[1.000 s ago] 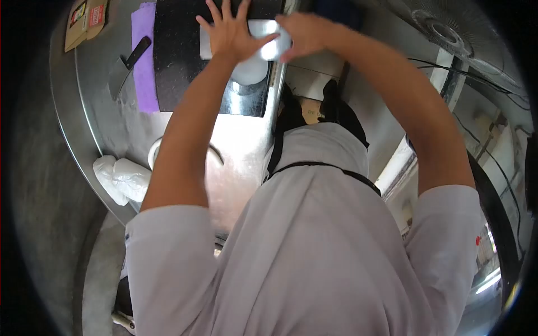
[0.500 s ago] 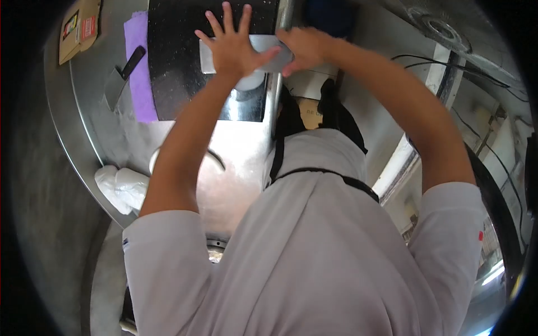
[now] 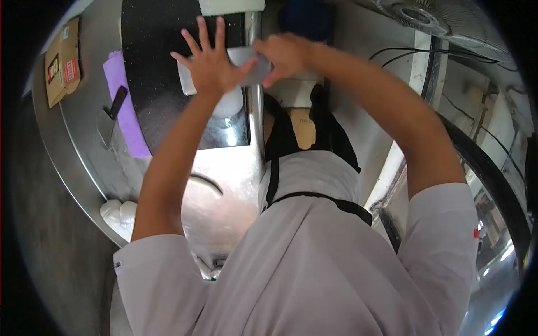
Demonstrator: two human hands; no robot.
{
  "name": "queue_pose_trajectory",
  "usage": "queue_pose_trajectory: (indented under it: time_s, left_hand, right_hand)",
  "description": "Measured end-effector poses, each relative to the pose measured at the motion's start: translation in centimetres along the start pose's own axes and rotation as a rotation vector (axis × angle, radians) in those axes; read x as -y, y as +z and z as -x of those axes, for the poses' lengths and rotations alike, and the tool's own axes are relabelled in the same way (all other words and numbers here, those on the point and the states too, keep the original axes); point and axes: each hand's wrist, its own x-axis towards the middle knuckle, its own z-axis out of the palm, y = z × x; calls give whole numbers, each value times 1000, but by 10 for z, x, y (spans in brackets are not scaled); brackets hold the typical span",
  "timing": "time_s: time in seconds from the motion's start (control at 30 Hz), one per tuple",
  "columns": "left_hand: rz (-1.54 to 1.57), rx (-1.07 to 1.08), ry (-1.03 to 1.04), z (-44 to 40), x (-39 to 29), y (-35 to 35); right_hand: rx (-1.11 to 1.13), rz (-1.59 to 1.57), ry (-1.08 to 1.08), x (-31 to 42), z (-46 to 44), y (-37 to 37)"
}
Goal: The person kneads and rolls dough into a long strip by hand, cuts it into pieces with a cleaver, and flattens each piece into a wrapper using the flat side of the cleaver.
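My left hand [image 3: 212, 68] lies palm down with its fingers spread over a wide, flat metal blade [image 3: 186, 78]. My right hand [image 3: 286, 55] wraps around the near end of this blade [image 3: 253, 63], which reaches to the edge of the counter; any handle is hidden in the grip. Beneath the blade and beside my left wrist, a round, thin white disc [image 3: 228, 106] rests on a shiny black board [image 3: 159, 84].
Left of the board lie a folded purple cloth [image 3: 126, 106] and a dark-handled knife [image 3: 114, 112]. A cardboard box [image 3: 63, 63] sits at the far left, a white bag [image 3: 119, 217] lower down. A white block-like item [image 3: 231, 5] is at the top edge. A fan [image 3: 417, 14] stands upper right.
The view has shifted, so board, cloth and hands appear lower and further left. A white item has come into view at the top. Both hands remain at the blade.
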Motion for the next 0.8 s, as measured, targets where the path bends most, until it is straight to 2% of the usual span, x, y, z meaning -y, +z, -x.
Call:
queue_pose_trajectory:
  time_s: [0.1, 0.17, 0.2, 0.23, 0.3, 0.33, 0.4, 0.5, 0.57, 0.63, 0.67, 0.7, 0.77, 0.8]
  left_hand:
    - [-7, -58, -30, -17, 6, -16]
    - [-136, 89, -146, -38, -4, -37]
    - [2, -102, 109, -31, 34, -2]
    - [11, -101, 118, -19, 32, 4]
    - [68, -11, 182, 13, 35, -5]
    - [41, 42, 174, 31, 31, -8]
    - [34, 35, 206, 16, 29, -10]
    - [13, -15, 261, -6, 42, -14]
    - [-19, -64, 228, -21, 33, -34]
    - [-137, 242, 199, -34, 24, -52]
    - [-165, 290, 219, -27, 22, -50]
    - [-89, 235, 278, -13, 21, -46]
    - [-87, 162, 272, -9, 27, -32]
    - [-94, 106, 280, -13, 31, -31]
  right_hand:
    - [-119, 52, -45, -9, -21, -20]
    - [-198, 75, -58, -23, -43, -10]
    - [-262, 78, -68, -25, -42, -1]
    - [-263, 79, -54, -19, -30, 2]
    - [9, -22, -38, 19, -13, 7]
    - [13, -29, -36, 29, -7, 14]
    - [-3, -60, 113, 30, -2, 26]
    - [-48, -66, 134, 31, -14, 2]
    - [-120, -17, 93, 31, -20, -2]
    - [-129, -22, 206, 39, -21, 1]
    - [-88, -76, 195, 41, -11, 6]
    - [-86, -73, 201, 42, -8, 11]
    - [-96, -101, 198, 41, -8, 25]
    - [-162, -78, 157, 37, -13, 22]
